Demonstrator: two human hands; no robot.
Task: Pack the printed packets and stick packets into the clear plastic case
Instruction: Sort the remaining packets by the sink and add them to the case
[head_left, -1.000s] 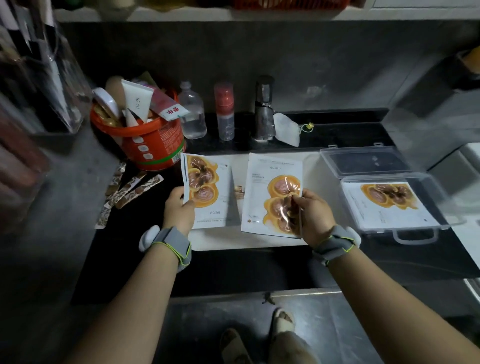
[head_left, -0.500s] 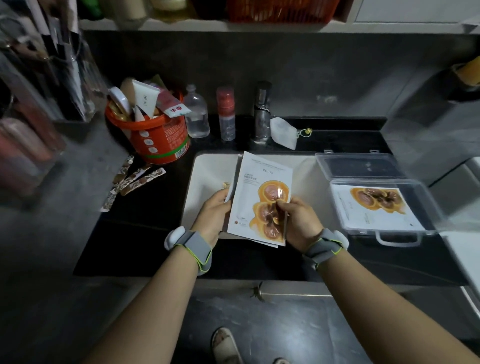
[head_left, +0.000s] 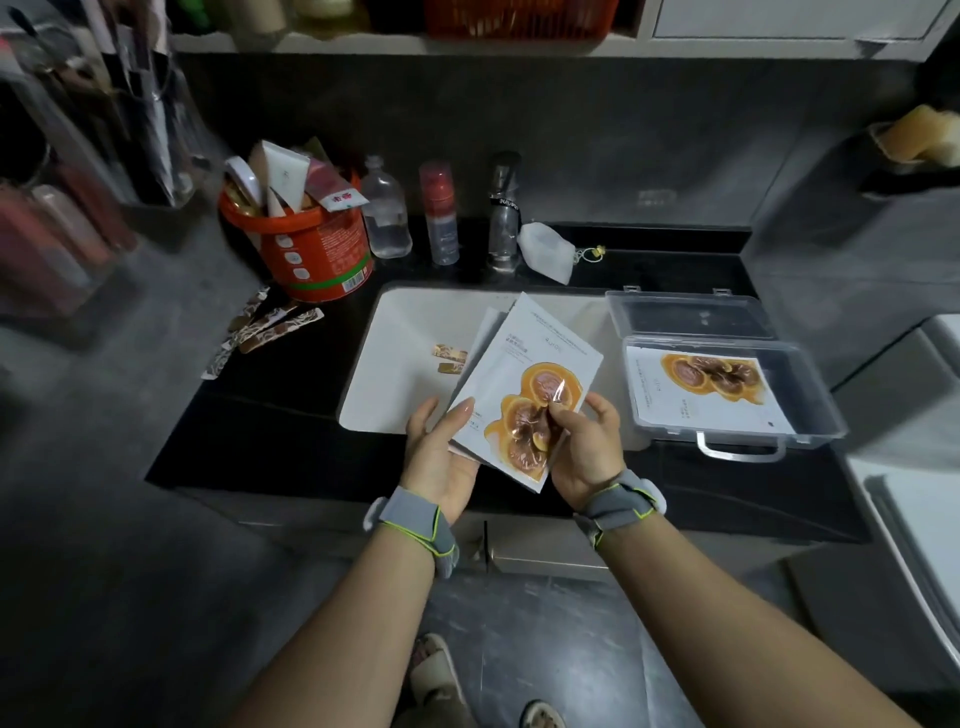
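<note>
- Packets: stacked, held over the worktop's front edge, probably squared up for one transfer.
- Left hand: fingers straight, steadying the stack's edge.
- Right hand: pinching the stack.
- Case: open at the right edge.

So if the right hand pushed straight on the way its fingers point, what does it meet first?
The right hand points left across the printed packets it pinches. Going on, it would probably meet the left hand first, at the stack's left edge, though one view leaves depth unclear.
</note>
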